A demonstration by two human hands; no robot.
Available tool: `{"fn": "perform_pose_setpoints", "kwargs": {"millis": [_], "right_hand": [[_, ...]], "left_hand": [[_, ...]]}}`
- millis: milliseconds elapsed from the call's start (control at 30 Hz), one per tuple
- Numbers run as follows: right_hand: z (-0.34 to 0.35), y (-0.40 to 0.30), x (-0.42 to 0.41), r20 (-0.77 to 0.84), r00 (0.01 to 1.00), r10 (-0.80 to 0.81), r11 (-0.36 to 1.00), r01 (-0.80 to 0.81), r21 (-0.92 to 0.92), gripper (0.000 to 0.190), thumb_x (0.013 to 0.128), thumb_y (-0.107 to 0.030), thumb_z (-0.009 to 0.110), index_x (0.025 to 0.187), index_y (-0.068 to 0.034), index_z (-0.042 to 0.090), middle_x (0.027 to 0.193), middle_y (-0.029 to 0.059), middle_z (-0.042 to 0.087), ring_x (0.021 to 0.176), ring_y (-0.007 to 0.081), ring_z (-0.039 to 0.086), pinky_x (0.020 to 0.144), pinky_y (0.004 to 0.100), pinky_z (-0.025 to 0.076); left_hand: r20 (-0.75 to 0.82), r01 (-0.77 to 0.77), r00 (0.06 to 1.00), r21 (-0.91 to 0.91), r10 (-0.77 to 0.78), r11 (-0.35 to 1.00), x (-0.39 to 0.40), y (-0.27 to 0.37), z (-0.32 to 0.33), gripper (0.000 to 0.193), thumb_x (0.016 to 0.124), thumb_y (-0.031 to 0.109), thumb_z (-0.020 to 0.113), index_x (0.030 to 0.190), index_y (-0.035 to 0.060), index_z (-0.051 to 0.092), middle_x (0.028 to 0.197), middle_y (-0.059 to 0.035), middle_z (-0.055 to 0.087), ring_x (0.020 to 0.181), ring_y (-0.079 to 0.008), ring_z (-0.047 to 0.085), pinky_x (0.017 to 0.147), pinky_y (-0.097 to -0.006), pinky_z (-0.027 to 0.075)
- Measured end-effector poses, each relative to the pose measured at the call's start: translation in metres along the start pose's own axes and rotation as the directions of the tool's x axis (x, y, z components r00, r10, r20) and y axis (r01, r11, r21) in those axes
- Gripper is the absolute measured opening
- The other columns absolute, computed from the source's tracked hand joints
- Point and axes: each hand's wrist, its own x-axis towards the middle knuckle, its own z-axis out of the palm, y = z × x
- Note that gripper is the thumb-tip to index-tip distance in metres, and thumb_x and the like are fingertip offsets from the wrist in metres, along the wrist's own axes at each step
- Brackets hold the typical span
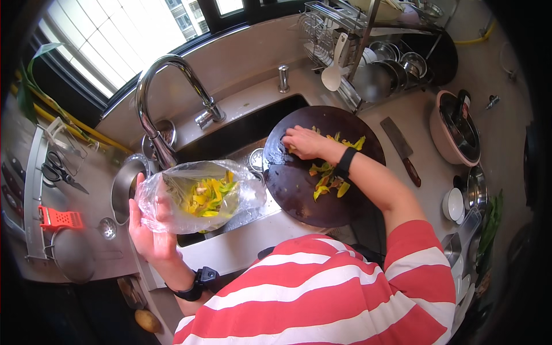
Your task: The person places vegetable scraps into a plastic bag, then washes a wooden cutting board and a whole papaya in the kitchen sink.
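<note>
My left hand [151,228] holds a clear plastic bag [248,194] with its mouth spread, over the sink. Inside the bag lie yellow and green leaf scraps [211,196]. To the right, my right hand [304,142] is above the round dark cutting board [284,189], fingers curled down. A bit of yellow scrap shows at its fingertips; the palm side is hidden. More wilted leaf pieces [321,192] lie on the board below my wrist and forearm. The board's surface is wet on its left side and it rests partly across the sink.
A cleaver [399,138] lies right of the board. A chrome faucet [172,60] arches over the dark sink [241,125]. The dish rack [332,26] stands behind, a pink basin [435,129] at right. Scissors [58,170], a red grater [60,217] and a strainer [73,254] hang at left.
</note>
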Motion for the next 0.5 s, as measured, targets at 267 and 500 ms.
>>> {"fn": "perform_pose_setpoints", "kwargs": {"millis": [267, 500], "right_hand": [[-0.057, 0.023, -0.039, 0.478, 0.852, 0.216, 0.948, -0.3, 0.108, 0.02, 0.07, -0.014, 0.066, 0.089, -0.007, 0.064, 0.087, 0.0129, 0.063, 0.082, 0.0294, 0.061, 0.072, 0.0368, 0.049], [-0.02, 0.056, -0.029, -0.066, 0.939, 0.337, 0.942, -0.335, 0.03, 0.022, 0.072, -0.021, 0.067, 0.088, -0.006, 0.061, 0.089, 0.0134, 0.058, 0.092, 0.0333, 0.055, 0.078, 0.0406, 0.046]], "left_hand": [[0.047, 0.015, 0.999, 0.005, -0.016, 1.0, -0.006, 0.003, -0.012, 0.045, 0.098, 0.028, 0.027, 0.138, 0.0071, 0.028, 0.129, -0.0198, 0.044, 0.116, -0.0341, 0.046, 0.086, -0.0415, 0.048], [0.016, 0.007, 1.0, 0.035, -0.008, 0.999, 0.006, -0.008, 0.001, 0.045, 0.098, 0.029, 0.027, 0.138, 0.0086, 0.029, 0.13, -0.0205, 0.043, 0.114, -0.0335, 0.047, 0.089, -0.0423, 0.047]]}}
